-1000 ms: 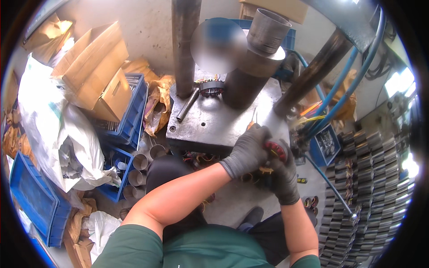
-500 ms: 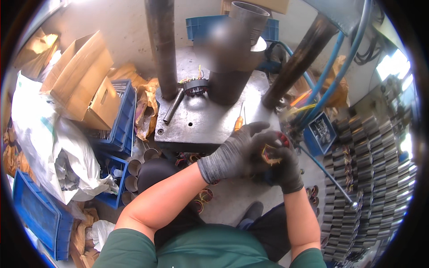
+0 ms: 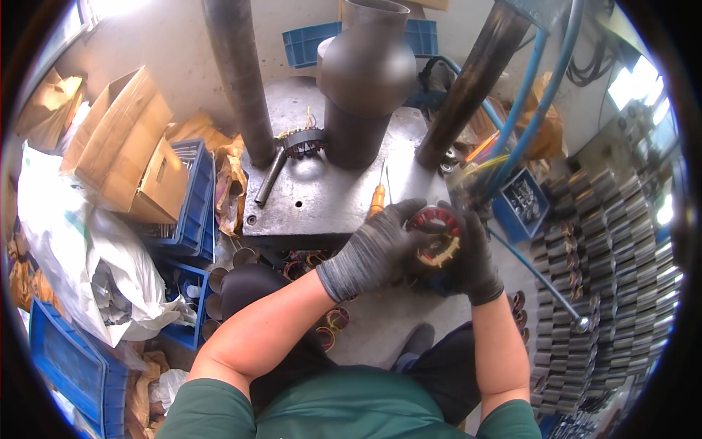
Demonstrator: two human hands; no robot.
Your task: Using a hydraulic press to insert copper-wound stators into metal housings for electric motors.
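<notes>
A ring-shaped motor stator [image 3: 433, 218] with red windings and a yellowish wire bundle is held between my gloved hands, just off the press table's front edge. My left hand [image 3: 376, 245], in a dark grey knit glove, grips its left side with fingers curled on the rim. Closed on the opposite side is my right hand [image 3: 477, 262], gloved alike; its fingertips are partly hidden. A screwdriver with an orange handle [image 3: 377, 199] lies on the table close to my left hand. Farther back, a second stator [image 3: 303, 141] leans beside a short metal rod [image 3: 271, 177].
A thick vertical press column [image 3: 357, 132] stands on the metal table [image 3: 281, 219], flanked by steel posts [image 3: 238, 80]. Stacked metal sleeves [image 3: 607, 293] fill the right side. Blue crates [image 3: 77, 366], cardboard boxes [image 3: 117, 139] and a white plastic sack [image 3: 88, 234] crowd the left. Stators [image 3: 338, 318] lie on the floor.
The stator has turned between my hands, so more of its red windings and open middle shows. My right hand has shifted to its side. The whole view has swung slightly.
</notes>
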